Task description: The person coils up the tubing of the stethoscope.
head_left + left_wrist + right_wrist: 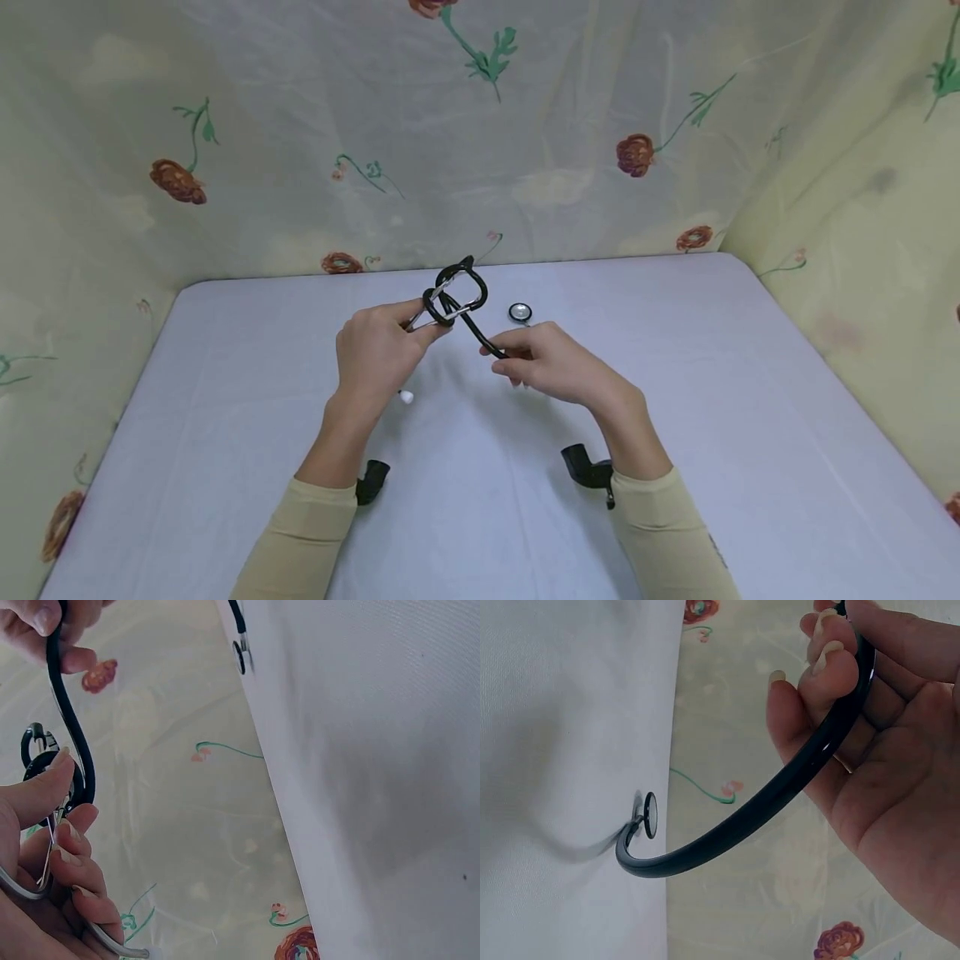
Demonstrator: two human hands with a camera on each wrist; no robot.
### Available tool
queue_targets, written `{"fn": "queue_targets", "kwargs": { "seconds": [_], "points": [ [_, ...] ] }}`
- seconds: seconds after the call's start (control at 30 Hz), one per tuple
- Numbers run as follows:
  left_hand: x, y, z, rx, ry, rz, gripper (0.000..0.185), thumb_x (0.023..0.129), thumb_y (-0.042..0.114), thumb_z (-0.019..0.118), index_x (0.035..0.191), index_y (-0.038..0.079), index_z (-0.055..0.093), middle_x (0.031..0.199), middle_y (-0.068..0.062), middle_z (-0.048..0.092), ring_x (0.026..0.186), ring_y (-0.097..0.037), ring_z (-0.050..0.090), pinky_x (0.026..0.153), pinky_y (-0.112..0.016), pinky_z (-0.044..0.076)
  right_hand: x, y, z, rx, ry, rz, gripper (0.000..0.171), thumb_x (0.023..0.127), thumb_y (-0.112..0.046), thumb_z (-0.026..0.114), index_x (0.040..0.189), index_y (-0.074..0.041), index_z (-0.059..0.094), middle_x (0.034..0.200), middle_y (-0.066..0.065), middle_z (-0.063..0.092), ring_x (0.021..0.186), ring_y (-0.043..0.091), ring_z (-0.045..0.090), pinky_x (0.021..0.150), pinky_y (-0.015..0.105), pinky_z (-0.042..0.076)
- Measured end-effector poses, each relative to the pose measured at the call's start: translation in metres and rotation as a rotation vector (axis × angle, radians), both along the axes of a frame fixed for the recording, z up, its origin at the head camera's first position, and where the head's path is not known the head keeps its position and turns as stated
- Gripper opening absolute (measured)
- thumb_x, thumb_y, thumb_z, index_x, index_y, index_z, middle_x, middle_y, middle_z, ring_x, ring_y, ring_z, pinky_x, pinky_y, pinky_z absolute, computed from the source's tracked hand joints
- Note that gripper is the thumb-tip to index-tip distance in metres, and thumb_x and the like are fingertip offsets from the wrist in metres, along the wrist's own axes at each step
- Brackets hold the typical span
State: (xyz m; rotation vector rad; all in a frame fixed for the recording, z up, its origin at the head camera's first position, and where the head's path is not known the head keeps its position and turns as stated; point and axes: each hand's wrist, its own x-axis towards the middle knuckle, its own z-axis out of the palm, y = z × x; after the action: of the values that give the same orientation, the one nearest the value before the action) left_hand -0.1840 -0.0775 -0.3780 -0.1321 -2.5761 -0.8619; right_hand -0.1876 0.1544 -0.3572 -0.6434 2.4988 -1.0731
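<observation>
The stethoscope (480, 335) is held in the air between both hands, above the white surface (750, 417).

Left hand (378, 346): fingers curled, gripping the metal tubes (111, 944) of the stethoscope. The fingers and palm conceal most of their length. A white ear tip (406, 397) shows beside the left wrist in the head view; the rest of that branch is behind the hand. At the lower edge of the left wrist view, a pale tube end is too blurred to identify.

Loop (482, 292): black with silver-coloured segments, just beyond the left fingertips. Parts overlap; whether it is a separate clip or part of the stethoscope cannot be determined.

Right hand (555, 362): thumb and fingers pinch the black tube (742, 820). The hand is cut off by the top and right edges of the right wrist view, so the exact contact point is partly out of frame.

Chest piece (520, 312): hangs at the end of the black tube, near the far edge of the surface. Contact with the surface cannot be confirmed. In the head view the right hand covers the tube leading to it.

Black fittings (585, 468) project beside both cuffs and are partly hidden by the sleeves (667, 533). Floral cloth (525, 183) stands behind the surface.
</observation>
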Motion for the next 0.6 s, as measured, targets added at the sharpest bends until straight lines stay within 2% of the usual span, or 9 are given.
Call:
{"fn": "queue_targets", "kwargs": {
  "seconds": [0.27,0.4,0.6],
  "points": [
    [-0.0013,-0.0001,-0.0021,-0.02,-0.047,0.015,0.036,0.076,0.047,0.083,0.104,0.025,0.08,0.06,0.003,0.068,0.052,-0.015,0.051,0.048,-0.029,0.03,0.0006,-0.0009,-0.0009,0.032,-0.034,0.025,0.03,0.098,-0.013,0.059,0.126,-0.012,0.068,0.072,0.0,0.058,0.064,0.013,0.049,0.059,0.026,0.04],
    [-0.0022,-0.0006,-0.0043,-0.027,-0.047,0.017,0.035,0.076,0.046,0.083,0.104,0.026,0.08,0.055,0.004,0.064,0.05,-0.015,0.046,0.047,-0.03,0.028,0.0003,-0.0009,-0.0016,0.036,-0.039,0.043,0.033,0.098,-0.011,0.057,0.131,-0.01,0.065,0.07,0.0,0.056,0.062,0.012,0.045,0.056,0.024,0.035],
    [-0.0033,-0.004,-0.0052,-0.056,-0.044,0.044,0.036,0.076,0.046,0.083,0.107,0.027,0.079,0.054,0.003,0.059,0.05,-0.017,0.04,0.046,-0.031,0.027,0.0011,0.0002,-0.0016,0.072,-0.014,0.069,0.028,0.098,-0.009,0.058,0.124,-0.01,0.068,0.071,0.0,0.058,0.064,0.012,0.048,0.058,0.026,0.039]
  ]
}}
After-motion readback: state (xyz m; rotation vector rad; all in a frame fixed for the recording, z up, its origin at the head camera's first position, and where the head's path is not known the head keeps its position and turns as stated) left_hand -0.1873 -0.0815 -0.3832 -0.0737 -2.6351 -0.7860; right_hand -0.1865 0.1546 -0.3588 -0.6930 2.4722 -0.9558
